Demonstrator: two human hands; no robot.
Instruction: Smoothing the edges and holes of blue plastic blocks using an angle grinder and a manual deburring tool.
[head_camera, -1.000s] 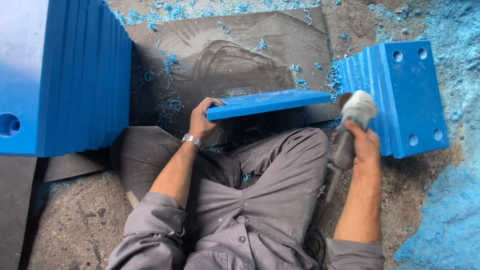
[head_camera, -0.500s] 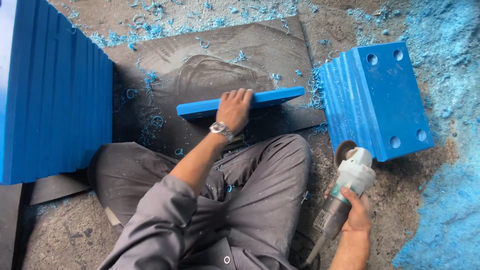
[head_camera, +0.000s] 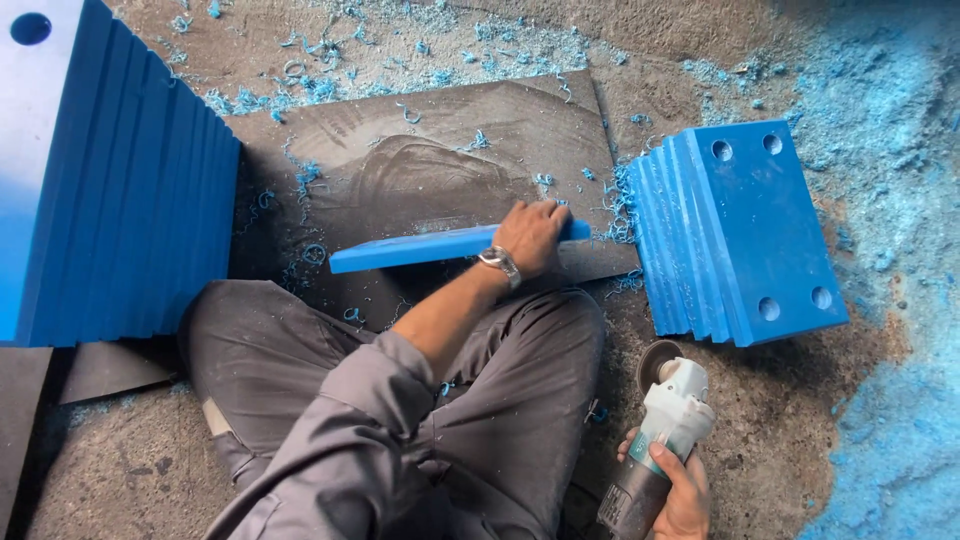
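I sit cross-legged on the ground. My left hand (head_camera: 530, 235), with a wristwatch, grips the right end of a blue plastic plate (head_camera: 410, 248) that stands on its edge across a dark board (head_camera: 420, 160). My right hand (head_camera: 680, 490) holds an angle grinder (head_camera: 660, 420) low by my right knee, its disc end pointing up and away from the plate.
A tall stack of blue plates (head_camera: 110, 190) stands on edge at the left. A smaller leaning stack of blue plates with corner holes (head_camera: 740, 230) lies at the right. Blue shavings litter the board, and blue dust (head_camera: 890, 420) covers the ground at right.
My left hand has slid along the plate to its right end. My right hand has pulled the grinder back from the plate's end, down beside my knee.
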